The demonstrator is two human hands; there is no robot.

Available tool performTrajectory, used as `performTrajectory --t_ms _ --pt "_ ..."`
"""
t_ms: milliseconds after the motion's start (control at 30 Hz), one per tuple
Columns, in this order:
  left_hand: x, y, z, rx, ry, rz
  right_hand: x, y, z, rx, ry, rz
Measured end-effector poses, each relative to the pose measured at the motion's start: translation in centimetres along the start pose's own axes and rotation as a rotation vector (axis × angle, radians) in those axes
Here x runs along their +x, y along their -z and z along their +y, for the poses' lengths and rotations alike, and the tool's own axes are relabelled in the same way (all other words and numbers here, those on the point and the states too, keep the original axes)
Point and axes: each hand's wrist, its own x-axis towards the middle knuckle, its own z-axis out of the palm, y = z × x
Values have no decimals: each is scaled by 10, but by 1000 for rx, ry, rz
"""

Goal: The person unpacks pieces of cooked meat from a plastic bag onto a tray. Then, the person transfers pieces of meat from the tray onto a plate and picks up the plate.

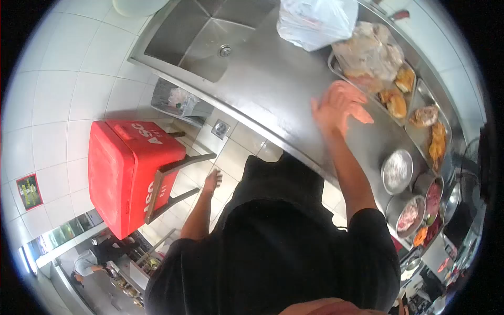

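Note:
My right hand [331, 111] lies flat on a pink cloth [354, 105] on the steel counter [278, 79], its thumb and fingers spread. The cloth sticks out beyond the fingers, near the edge of a tray [332, 62] of browned meat pieces [394, 101]. A cloudy plastic bag [370, 50] rests on that tray. Over the tiled floor, away from the counter, my left hand [213, 180] hangs in the air with its fingers apart and nothing in it.
A sink [210, 47] is at the counter's far left, near a white plastic bag [317, 23]. Metal bowls [397, 172] stand to the right. A red cooler [121, 173] on a stand is at the left. Another person [86, 262] is at the lower left.

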Motion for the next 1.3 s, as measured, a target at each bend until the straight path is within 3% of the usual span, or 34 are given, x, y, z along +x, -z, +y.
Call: performTrajectory --t_ms 133,300,367,433,500,633,700,733,767,867,967,1000,1033,1100,1167,1267,1300 --pt "-30 22 -12 -140 95 168 60 -15 -58 281 274 -3" --pt "-24 18 -10 -344 48 230 159 -54 -113 380 197 272" --pt "-9 15 -13 -321 33 153 167 -77 -136 -35 237 290" --pt "11 10 -4 -313 110 97 171 -82 -176 -105 302 52" --pt "42 19 -7 -306 131 -39 163 -73 -224 143 363 -111" --pt "119 63 22 -122 59 -244 73 -37 -262 758 557 232" --pt "183 107 38 -301 165 -391 33 -10 -245 898 508 20" --pt "174 105 74 12 5 -227 24 9 -223 826 461 74" --pt "193 111 99 8 162 -95 14 31 -200 754 422 127" --pt "227 136 154 -6 -1 -155 -17 28 -134 788 340 275" --pt "242 130 187 -50 -96 -168 -75 10 -56 746 -36 240" --pt "229 120 201 -20 -163 -176 -96 11 -32 512 -82 377" --pt "221 109 214 3 -237 -184 -113 23 -8 463 -174 307" --pt "229 94 215 3 -190 -224 -141 33 33 218 -295 417" --pt "231 88 207 22 -163 -268 -169 6 78 209 -510 419" --pt "203 68 187 93 -171 -275 -128 72 79 28 -506 510" --pt "192 64 178 143 -223 -287 -114 70 77 156 -534 502"
